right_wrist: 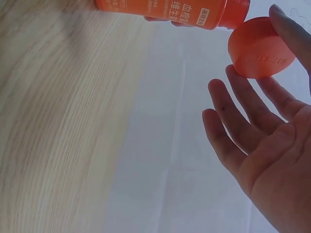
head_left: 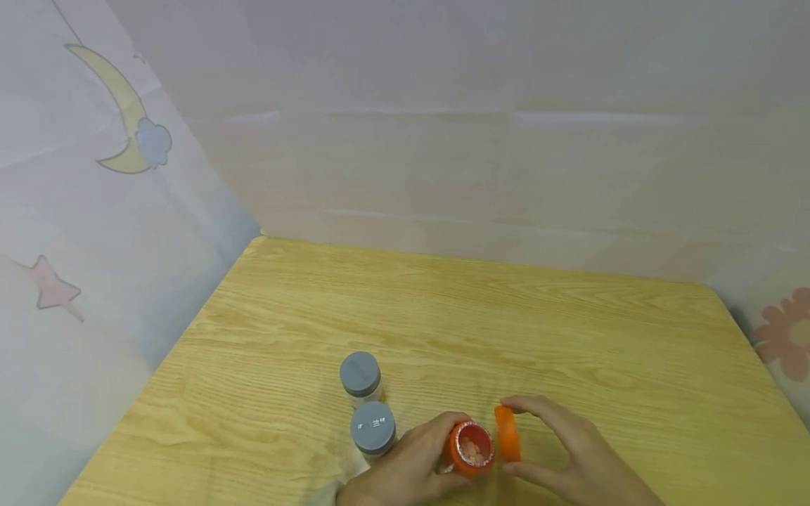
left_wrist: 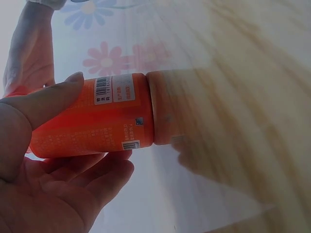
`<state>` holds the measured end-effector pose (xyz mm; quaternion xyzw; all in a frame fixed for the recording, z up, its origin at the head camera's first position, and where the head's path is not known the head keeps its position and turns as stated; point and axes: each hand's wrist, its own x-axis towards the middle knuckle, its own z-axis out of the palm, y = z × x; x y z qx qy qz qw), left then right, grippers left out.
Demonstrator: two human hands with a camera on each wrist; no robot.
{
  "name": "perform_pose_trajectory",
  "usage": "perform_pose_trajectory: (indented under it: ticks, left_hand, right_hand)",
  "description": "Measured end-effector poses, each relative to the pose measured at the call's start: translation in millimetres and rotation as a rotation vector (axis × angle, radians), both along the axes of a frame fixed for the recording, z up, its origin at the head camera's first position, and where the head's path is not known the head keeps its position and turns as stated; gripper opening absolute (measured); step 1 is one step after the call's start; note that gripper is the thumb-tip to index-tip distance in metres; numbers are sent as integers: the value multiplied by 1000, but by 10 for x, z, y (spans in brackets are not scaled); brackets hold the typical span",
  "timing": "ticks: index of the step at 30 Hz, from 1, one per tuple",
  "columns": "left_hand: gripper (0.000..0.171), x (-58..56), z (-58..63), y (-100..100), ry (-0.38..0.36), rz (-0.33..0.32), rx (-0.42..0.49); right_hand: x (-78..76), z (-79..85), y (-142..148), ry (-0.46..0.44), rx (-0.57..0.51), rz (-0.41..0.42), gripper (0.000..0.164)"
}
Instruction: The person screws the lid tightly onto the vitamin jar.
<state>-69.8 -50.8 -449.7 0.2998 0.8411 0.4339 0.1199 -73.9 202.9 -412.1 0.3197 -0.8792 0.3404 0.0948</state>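
Note:
In the head view an orange pill bottle (head_left: 454,460) stands uncapped near the table's front, with pale pink tablets (head_left: 471,450) visible inside. My left hand (head_left: 411,460) grips it round the body; the left wrist view shows thumb and fingers on opposite sides of the printed bottle (left_wrist: 97,116), whose base is right at the tabletop. Just right of the mouth, my right hand (head_left: 576,450) pinches the orange cap (head_left: 508,433) between thumb and fingers, the cap turned on its side. In the right wrist view the cap (right_wrist: 260,48) is close beside the bottle's neck, the other fingers loosely extended.
Two jars with grey lids stand left of my left hand: the nearer jar (head_left: 373,427) beside the hand, the farther jar (head_left: 361,374) just behind it. The wood-grain table (head_left: 474,316) reaches back to a pale wall sheet (head_left: 443,176). Another printed sheet (head_left: 95,232) hangs at left.

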Motion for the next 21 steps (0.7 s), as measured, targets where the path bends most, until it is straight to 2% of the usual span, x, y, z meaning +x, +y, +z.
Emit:
perform_pose_trajectory:
  ticks: [5, 9, 13, 16, 21]
  left_hand:
    - [50, 0, -3, 0, -16, 3, 1]
    - [52, 6, -6, 0, -30, 5, 12]
    - [52, 14, -10, -6, -5, 10, 13]
    - [53, 21, -8, -10, 18, 16, 7]
    - [56, 21, 7, -5, 9, 13, -3]
  right_hand:
    - [-16, 0, -14, 17, -30, 52, 75]
    - [-10, -2, -47, -6, -19, 37, 73]
    - [-12, -1, -84, -29, -20, 51, 71]
    - [-24, -3, -105, 6, -32, 89, 71]
    - [-47, -13, -142, 67, -43, 138, 73]
